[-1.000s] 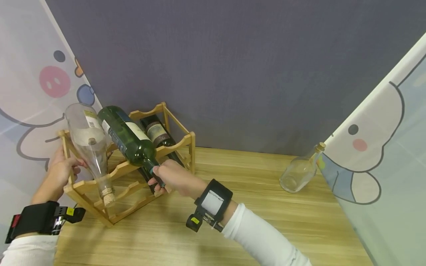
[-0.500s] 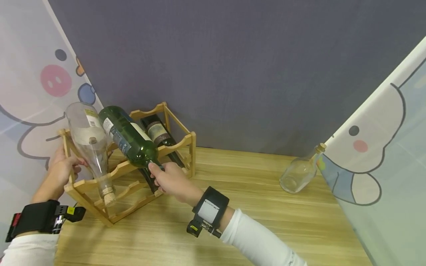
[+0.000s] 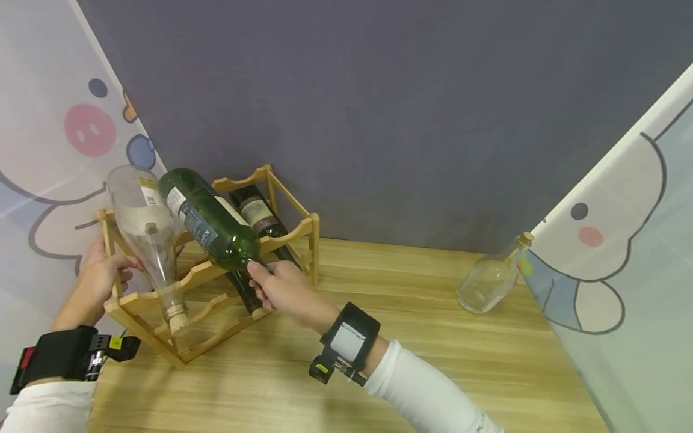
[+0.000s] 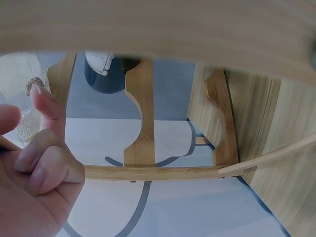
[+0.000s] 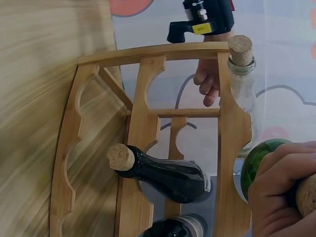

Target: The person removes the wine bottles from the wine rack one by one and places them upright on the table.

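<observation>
My right hand (image 3: 284,291) grips the neck of a green wine bottle (image 3: 208,219), tilted with its base up and back over the wooden wine rack (image 3: 197,273). In the right wrist view a cork (image 5: 308,195) shows within that hand; the fingers cover most of the neck. My left hand (image 3: 100,276) holds the rack's left end, close to a clear corked bottle (image 3: 143,219) lying on the top tier. Down in the lower tier lies a dark bottle (image 5: 170,175) with its cork toward the front. A dark labelled bottle (image 3: 257,210) lies at the rack's right side.
A clear corked bottle (image 3: 487,279) leans against the right wall panel on the wooden table (image 3: 390,313). Behind the rack rises a grey panel (image 3: 379,132). A patterned panel (image 3: 54,180) stands close at the left.
The green bottle has turned about its length, showing more of its blue label, and shifted slightly right. My right hand has moved up along its neck. The left hand and rack stay put.
</observation>
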Available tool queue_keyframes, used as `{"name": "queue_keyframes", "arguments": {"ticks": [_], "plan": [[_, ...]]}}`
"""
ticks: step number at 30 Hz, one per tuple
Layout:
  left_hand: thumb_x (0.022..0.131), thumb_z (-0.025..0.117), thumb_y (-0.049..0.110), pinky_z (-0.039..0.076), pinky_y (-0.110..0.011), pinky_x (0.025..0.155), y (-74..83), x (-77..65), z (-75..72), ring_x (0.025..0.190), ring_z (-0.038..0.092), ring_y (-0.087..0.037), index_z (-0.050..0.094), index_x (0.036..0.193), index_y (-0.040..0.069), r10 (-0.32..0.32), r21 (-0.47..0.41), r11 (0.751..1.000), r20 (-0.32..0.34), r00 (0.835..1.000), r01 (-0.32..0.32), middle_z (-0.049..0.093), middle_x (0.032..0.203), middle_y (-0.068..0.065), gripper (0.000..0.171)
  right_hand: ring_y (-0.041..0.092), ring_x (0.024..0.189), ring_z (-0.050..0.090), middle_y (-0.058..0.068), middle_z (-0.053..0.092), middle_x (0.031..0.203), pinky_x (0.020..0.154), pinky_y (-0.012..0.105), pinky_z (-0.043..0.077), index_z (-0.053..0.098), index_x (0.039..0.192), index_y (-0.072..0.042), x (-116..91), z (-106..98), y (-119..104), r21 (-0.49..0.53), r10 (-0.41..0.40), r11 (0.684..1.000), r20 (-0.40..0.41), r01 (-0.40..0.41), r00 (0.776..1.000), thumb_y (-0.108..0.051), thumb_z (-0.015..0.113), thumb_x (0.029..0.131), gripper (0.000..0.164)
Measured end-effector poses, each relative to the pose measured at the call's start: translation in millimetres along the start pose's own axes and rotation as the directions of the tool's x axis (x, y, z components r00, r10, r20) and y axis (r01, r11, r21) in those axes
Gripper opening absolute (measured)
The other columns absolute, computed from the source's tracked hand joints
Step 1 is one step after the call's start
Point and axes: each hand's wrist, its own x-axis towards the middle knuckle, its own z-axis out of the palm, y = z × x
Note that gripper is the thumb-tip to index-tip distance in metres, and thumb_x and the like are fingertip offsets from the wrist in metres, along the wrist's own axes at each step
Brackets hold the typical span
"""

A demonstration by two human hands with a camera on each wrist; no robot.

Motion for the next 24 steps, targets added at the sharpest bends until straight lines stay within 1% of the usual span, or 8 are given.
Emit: {"name": "queue_keyframes", "arguments": {"ticks": [2,4,9,14,19,21,24], "plan": [[0.094,0.029,-0.008,0.018,-0.035,0.041,0.1,0.4,0.5,0.043,0.035,-0.01,0.034,0.116,0.023,-0.002,0.001,1.0,0.001,1.0,0.002,0.063,0.067,0.005,0.038,0.007,0.047,0.036,-0.002,0.043,0.057,0.046,0.018,0.03,0.054,0.078,-0.008,-1,-3,0,0.009,-0.005,1.0,0.016,0.005,1.0,-0.03,0.047,0.104,0.035],[0.094,0.029,-0.008,0.019,-0.034,0.041,0.1,0.6,0.7,0.043,0.035,-0.01,0.033,0.117,0.024,-0.003,0.003,1.0,0.002,1.0,0.003,0.063,0.067,0.005,0.04,0.007,0.047,0.036,-0.002,0.043,0.057,0.046,0.019,0.029,0.054,0.079,-0.006,-2,-5,-1,0.009,-0.014,1.0,0.027,0.014,1.0,-0.031,0.047,0.104,0.036],[0.094,0.03,-0.008,0.021,-0.033,0.041,0.3,0.8,0.1,0.044,0.036,-0.01,0.032,0.121,0.026,-0.011,0.009,1.0,0.0,1.0,0.011,0.063,0.068,0.006,0.043,0.007,0.046,0.036,-0.002,0.043,0.058,0.045,0.019,0.028,0.056,0.082,-0.002,-5,-10,-6,-0.002,-0.032,0.999,0.014,0.032,0.999,-0.031,0.047,0.104,0.037],[0.095,0.03,-0.007,0.023,-0.031,0.04,-0.1,1.6,-0.5,0.044,0.037,-0.01,0.031,0.125,0.027,-0.018,0.02,1.0,-0.003,1.0,0.018,0.062,0.068,0.006,0.045,0.007,0.046,0.037,0.0,0.045,0.061,0.044,0.018,0.029,0.057,0.082,-0.005,-8,-14,-10,0.018,-0.019,1.0,0.021,0.019,1.0,-0.03,0.048,0.104,0.034],[0.095,0.03,-0.007,0.023,-0.031,0.04,-0.1,1.4,-0.4,0.044,0.037,-0.01,0.031,0.123,0.027,-0.027,0.015,1.0,-0.008,1.0,0.027,0.061,0.068,0.006,0.045,0.007,0.046,0.037,0.0,0.045,0.061,0.044,0.018,0.028,0.056,0.084,-0.006,-8,-19,-11,0.009,-0.027,1.0,0.05,0.026,0.998,-0.03,0.046,0.104,0.033],[0.094,0.03,-0.008,0.022,-0.032,0.04,0.2,1.5,-0.3,0.044,0.037,-0.01,0.033,0.119,0.026,-0.022,0.005,1.0,-0.007,1.0,0.022,0.061,0.067,0.006,0.042,0.007,0.046,0.037,-0.001,0.044,0.061,0.045,0.018,0.028,0.056,0.085,-0.005,-8,-21,-12,-0.003,-0.035,0.999,0.054,0.036,0.998,-0.031,0.046,0.104,0.034],[0.094,0.029,-0.008,0.021,-0.033,0.04,0.3,1.5,-0.1,0.043,0.037,-0.01,0.034,0.118,0.025,-0.012,0.003,1.0,-0.001,1.0,0.012,0.061,0.067,0.006,0.041,0.007,0.048,0.037,-0.002,0.044,0.061,0.047,0.019,0.029,0.056,0.087,-0.005,-9,-24,-12,-0.017,-0.041,0.999,0.055,0.042,0.998,-0.031,0.045,0.105,0.034]]}}
